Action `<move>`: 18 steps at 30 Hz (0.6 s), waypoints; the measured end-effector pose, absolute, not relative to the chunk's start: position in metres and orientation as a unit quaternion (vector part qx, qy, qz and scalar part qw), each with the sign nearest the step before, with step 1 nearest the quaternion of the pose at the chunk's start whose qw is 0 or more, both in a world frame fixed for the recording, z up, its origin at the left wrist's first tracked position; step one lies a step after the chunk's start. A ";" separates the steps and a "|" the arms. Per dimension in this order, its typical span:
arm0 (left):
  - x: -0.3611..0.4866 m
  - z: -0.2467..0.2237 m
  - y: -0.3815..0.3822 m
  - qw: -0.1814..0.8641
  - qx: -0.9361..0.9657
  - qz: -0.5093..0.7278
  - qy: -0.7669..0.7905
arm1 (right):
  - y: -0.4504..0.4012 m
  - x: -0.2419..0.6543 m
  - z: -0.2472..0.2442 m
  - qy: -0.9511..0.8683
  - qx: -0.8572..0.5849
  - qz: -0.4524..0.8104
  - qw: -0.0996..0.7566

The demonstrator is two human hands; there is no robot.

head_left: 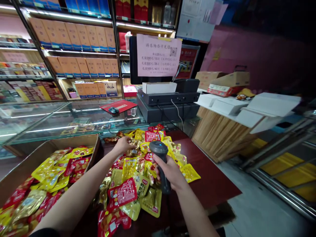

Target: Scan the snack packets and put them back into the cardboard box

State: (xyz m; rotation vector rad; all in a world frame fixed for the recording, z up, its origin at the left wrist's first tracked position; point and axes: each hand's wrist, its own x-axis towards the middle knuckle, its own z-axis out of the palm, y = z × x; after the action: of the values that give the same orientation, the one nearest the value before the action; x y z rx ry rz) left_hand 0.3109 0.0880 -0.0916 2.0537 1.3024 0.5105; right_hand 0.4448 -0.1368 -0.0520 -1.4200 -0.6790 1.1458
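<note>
The right hand (170, 172) is closed around the handle of a black handheld barcode scanner (159, 149), just right of the centre of the frame. The scanner is held upright over the heap, its head at the top with a small blue light showing. The left hand (124, 144) reaches in from the lower left, its fingers bent down onto a gold snack packet (133, 150) near the middle of the frame; whether they grip it or only touch it, I cannot tell.

Around both hands, a loose heap of red, yellow and gold snack packets (129, 168) spreads over the dark red bench (207, 184), from the centre down to the lower edge. In the lower left, an open cardboard carton (81, 141) holds more packets of the same kinds, and the left forearm passes across its near right side.

Beyond the heap stands a glass display case (56, 125), with a computer mouse (114, 110) on a red mat (124, 105). At upper centre, a monitor (133, 62) has a pink printed sheet (158, 70) over it. Orange boxes (71, 34) line the shelves at upper left, and white cartons (228, 106) sit on a wood-grain cabinet (214, 133) at right.
</note>
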 end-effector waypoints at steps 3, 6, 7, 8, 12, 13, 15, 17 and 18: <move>0.307 -0.095 0.092 0.438 0.741 0.212 0.464 | -0.135 0.438 -0.052 -0.295 -0.591 0.497 0.562; 0.303 -0.097 0.094 0.550 0.672 0.242 0.433 | -0.133 0.431 -0.054 -0.312 -0.581 0.505 0.558; 0.302 -0.097 0.094 0.577 0.653 0.243 0.426 | -0.133 0.429 -0.054 -0.314 -0.582 0.506 0.554; 0.301 -0.096 0.094 0.600 0.637 0.241 0.419 | -0.132 0.427 -0.054 -0.316 -0.583 0.508 0.550; 0.299 -0.092 0.094 0.656 0.593 0.228 0.408 | -0.129 0.418 -0.053 -0.310 -0.590 0.519 0.536; 0.299 -0.091 0.094 0.662 0.588 0.224 0.407 | -0.129 0.417 -0.053 -0.308 -0.592 0.518 0.535; 0.299 -0.089 0.093 0.672 0.587 0.213 0.398 | -0.127 0.414 -0.055 -0.309 -0.594 0.515 0.535; 0.299 -0.088 0.090 0.679 0.588 0.206 0.388 | -0.126 0.413 -0.058 -0.317 -0.586 0.516 0.539; 0.299 -0.087 0.089 0.680 0.588 0.205 0.386 | -0.126 0.412 -0.059 -0.322 -0.581 0.517 0.540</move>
State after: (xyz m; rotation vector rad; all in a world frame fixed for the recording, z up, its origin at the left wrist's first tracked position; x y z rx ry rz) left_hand 0.2992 0.0890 -0.0871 1.3201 0.8671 0.4609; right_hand 0.4120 -0.1261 -0.0589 -1.3802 -0.7653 1.2282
